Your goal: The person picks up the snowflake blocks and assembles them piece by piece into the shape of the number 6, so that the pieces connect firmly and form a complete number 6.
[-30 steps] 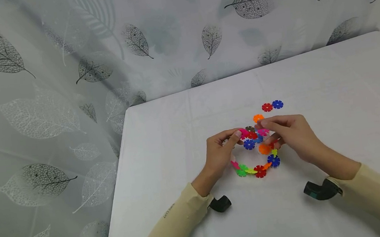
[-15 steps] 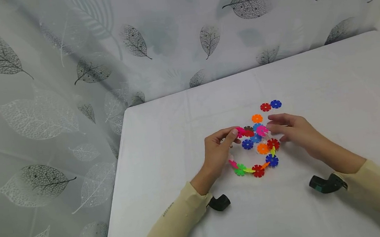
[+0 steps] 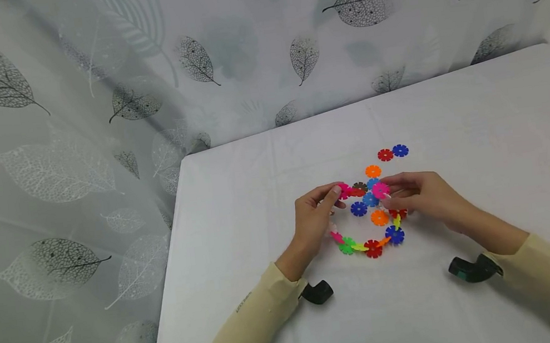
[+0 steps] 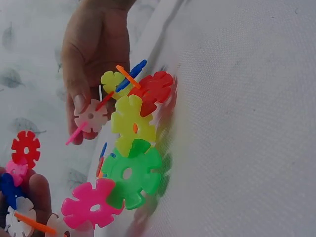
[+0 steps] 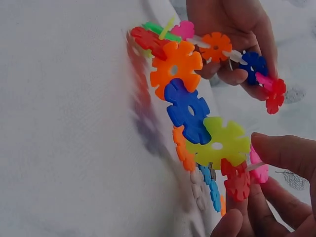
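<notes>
A curved chain of interlocking flower-shaped plastic discs (image 3: 373,248) hangs between my hands, close over the white table. My left hand (image 3: 312,215) pinches its left end, where a blue disc (image 5: 254,68), a small pink one and a red end disc (image 5: 275,96) join. At the other end, my right hand (image 3: 423,195) holds a white disc (image 4: 90,115) between thumb and fingers, with a pink disc (image 5: 258,168) slotted into it. Green (image 4: 133,173), yellow (image 5: 219,143) and orange (image 5: 176,69) discs form the sagging middle.
Loose discs lie on the table (image 3: 257,195) beyond and inside the chain's curve: red (image 3: 385,155), blue (image 3: 401,150), orange (image 3: 373,171), light blue (image 3: 370,199) and others. A leaf-patterned curtain (image 3: 243,57) hangs behind. Black curved mounts (image 3: 474,269) hang at both wrists.
My right hand drew back rightward from the chain with fingers apart, then came in again and now pinches its right end. My left hand keeps its hold, shifted slightly left.
</notes>
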`<move>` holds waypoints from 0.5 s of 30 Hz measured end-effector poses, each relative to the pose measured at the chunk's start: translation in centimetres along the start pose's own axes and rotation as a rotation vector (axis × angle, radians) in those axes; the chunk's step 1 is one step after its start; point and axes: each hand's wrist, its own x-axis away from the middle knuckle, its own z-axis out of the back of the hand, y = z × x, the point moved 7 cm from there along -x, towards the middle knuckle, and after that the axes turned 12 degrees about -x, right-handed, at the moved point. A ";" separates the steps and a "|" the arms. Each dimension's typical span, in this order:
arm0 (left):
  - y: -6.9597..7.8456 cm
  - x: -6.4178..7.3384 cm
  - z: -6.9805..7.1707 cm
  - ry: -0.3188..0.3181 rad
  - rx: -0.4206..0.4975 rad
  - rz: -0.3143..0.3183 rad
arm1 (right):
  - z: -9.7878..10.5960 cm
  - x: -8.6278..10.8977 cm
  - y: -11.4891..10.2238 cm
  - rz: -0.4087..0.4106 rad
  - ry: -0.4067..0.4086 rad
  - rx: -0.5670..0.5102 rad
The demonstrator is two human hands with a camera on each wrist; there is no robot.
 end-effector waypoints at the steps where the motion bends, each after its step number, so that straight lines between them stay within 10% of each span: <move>1: -0.1 0.0 0.0 0.002 0.000 0.008 | 0.0 0.1 -0.2 0.019 0.003 0.000; 15: -0.5 -0.2 -0.3 -0.010 0.010 0.079 | -0.5 1.3 -1.9 0.226 0.010 -0.006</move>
